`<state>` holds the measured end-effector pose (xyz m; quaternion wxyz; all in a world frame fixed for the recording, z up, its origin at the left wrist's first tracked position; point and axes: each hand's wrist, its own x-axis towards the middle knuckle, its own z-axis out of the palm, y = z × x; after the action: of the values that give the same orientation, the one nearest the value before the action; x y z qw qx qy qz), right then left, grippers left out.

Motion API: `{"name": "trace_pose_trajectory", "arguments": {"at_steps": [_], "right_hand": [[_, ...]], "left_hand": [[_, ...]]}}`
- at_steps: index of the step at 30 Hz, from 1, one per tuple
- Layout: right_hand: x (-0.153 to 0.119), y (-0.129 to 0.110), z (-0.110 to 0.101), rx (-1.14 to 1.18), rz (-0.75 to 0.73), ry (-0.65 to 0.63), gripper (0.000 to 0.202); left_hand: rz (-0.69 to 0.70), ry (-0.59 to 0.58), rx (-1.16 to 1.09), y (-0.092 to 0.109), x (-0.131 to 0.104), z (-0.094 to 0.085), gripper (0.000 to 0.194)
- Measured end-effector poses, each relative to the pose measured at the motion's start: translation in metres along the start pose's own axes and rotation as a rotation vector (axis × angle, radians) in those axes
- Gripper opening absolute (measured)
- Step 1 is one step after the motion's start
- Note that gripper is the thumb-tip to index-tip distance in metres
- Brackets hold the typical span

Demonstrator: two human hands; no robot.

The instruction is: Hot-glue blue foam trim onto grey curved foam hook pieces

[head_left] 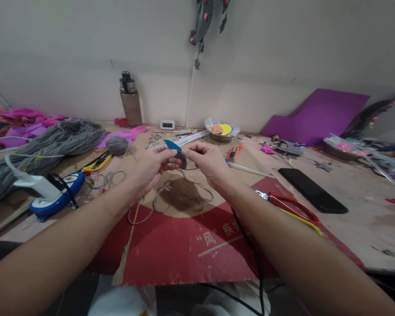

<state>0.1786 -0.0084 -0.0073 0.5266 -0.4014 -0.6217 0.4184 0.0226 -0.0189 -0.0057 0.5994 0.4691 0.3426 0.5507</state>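
Above the middle of the cardboard, my left hand is closed on a small blue pointed piece, whose tip sticks up between the fingers. Just below it a dark grey part shows, possibly joined to it. My right hand is pinched close against the right end of the blue piece; what lies between its fingertips is hidden. Thin grey yarn trails in loose loops on the cardboard beneath both hands.
Red-handled pliers and a black phone lie right. A blue power strip, yellow cutter, grey yarn ball and large yarn skein sit left. A bottle stands by the wall. Red-and-tan cardboard covers the table's middle.
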Motion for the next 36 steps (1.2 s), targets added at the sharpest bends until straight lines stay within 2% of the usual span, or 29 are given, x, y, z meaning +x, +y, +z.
{"name": "trace_pose_trajectory", "arguments": {"at_steps": [3, 7, 11, 20, 25, 29, 32, 36], "right_hand": [[0.0018, 0.0017, -0.0016, 0.013, 0.008, 0.022, 0.019], [0.002, 0.0019, -0.0016, 0.039, 0.022, 0.005, 0.02], [0.0009, 0.0009, 0.0, 0.058, 0.045, -0.012, 0.02], [-0.0016, -0.0004, 0.0003, 0.072, 0.026, -0.064, 0.02], [-0.0013, -0.0022, -0.0003, 0.093, 0.026, -0.07, 0.021], [0.0027, 0.001, -0.0036, 0.095, 0.038, -0.014, 0.022], [0.0052, 0.0031, -0.0055, 0.116, 0.051, 0.011, 0.022], [0.005, 0.0045, -0.0051, 0.139, 0.062, -0.036, 0.022]], "left_hand": [[0.003, -0.027, -0.015, 0.0024, -0.0007, 0.0006, 0.009], [-0.008, 0.015, 0.002, 0.0038, -0.0011, 0.0011, 0.003], [-0.034, 0.063, 0.017, 0.0035, 0.0002, 0.001, 0.007], [-0.1, 0.071, -0.061, 0.0022, 0.0045, -0.0025, 0.004], [-0.135, 0.028, -0.083, 0.0037, 0.0079, -0.0051, 0.006], [-0.139, -0.036, -0.083, 0.0036, 0.0081, -0.0062, 0.001], [-0.113, -0.096, -0.057, 0.0028, 0.0069, -0.0061, 0.008], [-0.069, -0.072, -0.005, 0.001, 0.0065, -0.0068, 0.01]]}}
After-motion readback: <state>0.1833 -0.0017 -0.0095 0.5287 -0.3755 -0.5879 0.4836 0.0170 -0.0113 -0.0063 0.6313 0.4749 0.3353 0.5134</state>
